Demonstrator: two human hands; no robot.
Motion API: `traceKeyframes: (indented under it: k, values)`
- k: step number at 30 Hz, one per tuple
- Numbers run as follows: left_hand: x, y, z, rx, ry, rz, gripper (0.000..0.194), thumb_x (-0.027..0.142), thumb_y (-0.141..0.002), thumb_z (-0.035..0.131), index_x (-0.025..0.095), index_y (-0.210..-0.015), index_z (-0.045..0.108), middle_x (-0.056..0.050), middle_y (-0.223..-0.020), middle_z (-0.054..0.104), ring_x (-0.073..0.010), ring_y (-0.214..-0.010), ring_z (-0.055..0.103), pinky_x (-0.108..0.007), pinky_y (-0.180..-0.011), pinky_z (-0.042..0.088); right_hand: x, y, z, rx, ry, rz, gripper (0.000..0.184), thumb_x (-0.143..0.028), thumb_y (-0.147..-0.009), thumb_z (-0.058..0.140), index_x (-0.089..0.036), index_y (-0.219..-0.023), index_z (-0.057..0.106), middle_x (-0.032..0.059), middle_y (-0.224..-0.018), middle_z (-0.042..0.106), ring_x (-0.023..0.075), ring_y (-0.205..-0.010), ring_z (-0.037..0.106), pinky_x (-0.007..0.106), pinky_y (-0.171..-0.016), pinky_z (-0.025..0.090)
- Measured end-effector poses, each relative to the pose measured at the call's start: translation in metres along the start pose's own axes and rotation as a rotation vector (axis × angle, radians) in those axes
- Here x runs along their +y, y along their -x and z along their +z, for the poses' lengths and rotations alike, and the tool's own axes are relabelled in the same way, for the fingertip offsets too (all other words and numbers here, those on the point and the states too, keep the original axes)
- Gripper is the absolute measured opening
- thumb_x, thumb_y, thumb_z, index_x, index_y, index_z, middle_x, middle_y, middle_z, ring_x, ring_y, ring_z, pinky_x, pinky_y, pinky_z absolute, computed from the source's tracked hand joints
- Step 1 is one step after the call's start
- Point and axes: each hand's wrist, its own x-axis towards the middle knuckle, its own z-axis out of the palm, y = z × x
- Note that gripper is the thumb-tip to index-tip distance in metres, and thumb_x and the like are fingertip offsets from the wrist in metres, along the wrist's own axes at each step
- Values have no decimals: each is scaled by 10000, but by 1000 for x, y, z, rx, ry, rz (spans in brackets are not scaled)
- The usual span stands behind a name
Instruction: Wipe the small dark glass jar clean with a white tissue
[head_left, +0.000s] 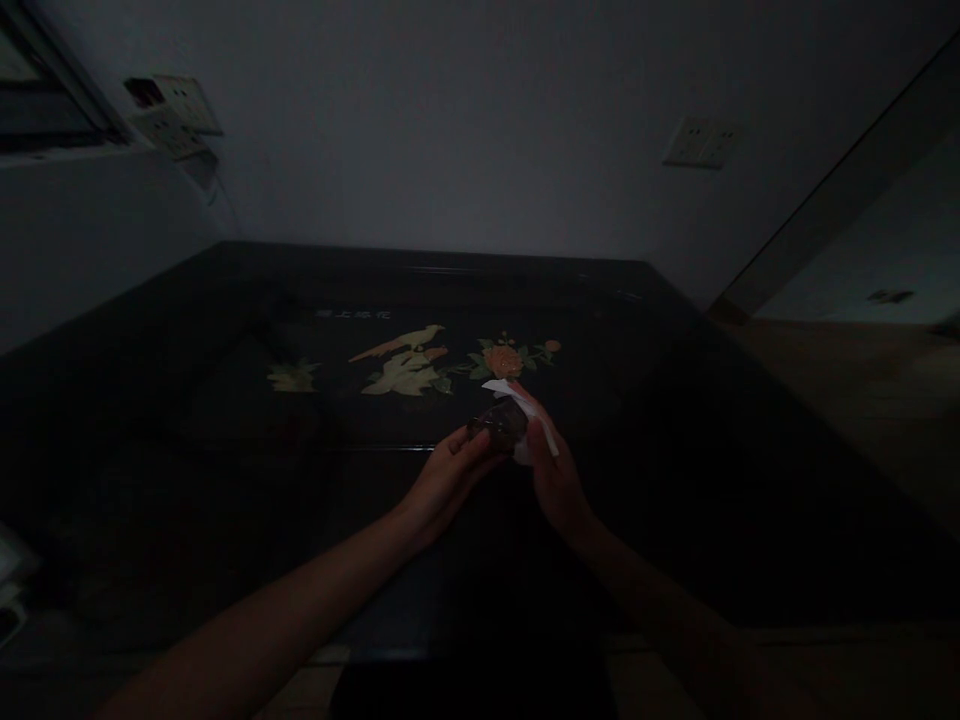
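Observation:
In the dim head view, my left hand [450, 478] is closed round a small dark, glassy object [498, 424], its exact kind hard to make out. My right hand [556, 470] holds a white tissue [529, 408] against the right side of that object. Both hands meet over the near middle of a dark glossy table [360, 520]. The tissue sticks up past the right fingers, and part of the object is hidden behind the fingers and tissue.
The tabletop bears a bird decoration [405, 362] and an orange flower decoration [502, 360]. A pale wall [450, 130] rises behind, with a socket plate [702, 142] at right and sockets [176, 115] at left. A white object [11, 585] shows at the left edge.

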Motion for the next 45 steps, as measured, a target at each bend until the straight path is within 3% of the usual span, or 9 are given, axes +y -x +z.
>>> traceKeyframes:
  k: [6, 12, 19, 23, 26, 30, 33, 39, 45]
  values:
    - [-1, 0, 1, 28, 19, 8, 319, 349, -667, 802, 144, -892, 706, -45, -851, 718, -182, -909, 646, -327, -942, 458, -3, 4, -6, -228, 539, -430, 481, -263, -963, 352, -303, -1442, 332, 43, -1586, 159, 256, -1440, 194, 522, -1137, 231]
    - [-1, -2, 1, 55, 3, 8, 267, 303, -648, 811, 150, -833, 695, -37, -811, 707, -190, -893, 649, -319, -913, 463, -3, 1, -6, -288, 646, -492, 494, -244, -951, 360, -306, -1440, 332, 40, -1583, 170, 274, -1456, 119, 564, -1149, 158]
    - [1, -1, -1, -29, -9, -7, 388, 290, -688, 792, 149, -1031, 680, -88, -1081, 699, -211, -1038, 627, -358, -1004, 417, -3, -3, -5, -109, 195, -182, 416, -415, -984, 308, -264, -1305, 526, 44, -1464, 431, 192, -1362, 372, 414, -1148, 261]
    - [1, -1, 0, -22, 4, -8, 433, 246, -666, 805, 150, -1066, 669, -100, -1161, 675, -222, -1100, 606, -355, -1028, 403, 9, -7, -4, 45, -91, 181, 511, -580, -905, 401, -211, -1181, 623, 77, -1252, 632, 238, -1213, 545, 419, -1074, 378]
    - [0, -1, 0, -33, 6, -4, 424, 243, -683, 794, 161, -1078, 666, -93, -1174, 672, -220, -1143, 585, -345, -1048, 386, 17, -9, -2, 148, -265, 415, 580, -631, -849, 460, -177, -1173, 620, 97, -1154, 683, 266, -1086, 628, 427, -949, 486]
    - [1, 0, 1, -35, -2, -4, 406, 258, -681, 795, 158, -1056, 675, -94, -1159, 679, -224, -1150, 581, -345, -1052, 379, 20, -9, -2, 179, -352, 462, 594, -620, -835, 493, -165, -1200, 603, 99, -1121, 697, 266, -1054, 646, 411, -897, 515]
    - [2, 0, 4, -9, 2, -10, 456, 248, -637, 823, 152, -1058, 676, -100, -1151, 680, -232, -1120, 596, -353, -1034, 392, 14, -8, -3, 115, -226, 338, 543, -602, -872, 450, -194, -1186, 624, 81, -1177, 677, 256, -1119, 614, 413, -971, 472]
    - [1, 0, 2, -41, -9, 1, 373, 288, -678, 798, 143, -1005, 694, -86, -1046, 708, -203, -1025, 629, -318, -992, 414, -4, -3, -7, -68, 194, -160, 427, -436, -983, 296, -277, -1304, 529, 46, -1420, 490, 201, -1329, 425, 422, -1124, 309]
    - [-1, -1, 1, 10, -19, -7, 253, 301, -657, 806, 145, -829, 705, -34, -776, 707, -174, -821, 652, -305, -901, 455, -5, 1, -9, -268, 649, -487, 460, -267, -944, 383, -297, -1403, 408, 49, -1560, 246, 278, -1441, 182, 553, -1146, 184]
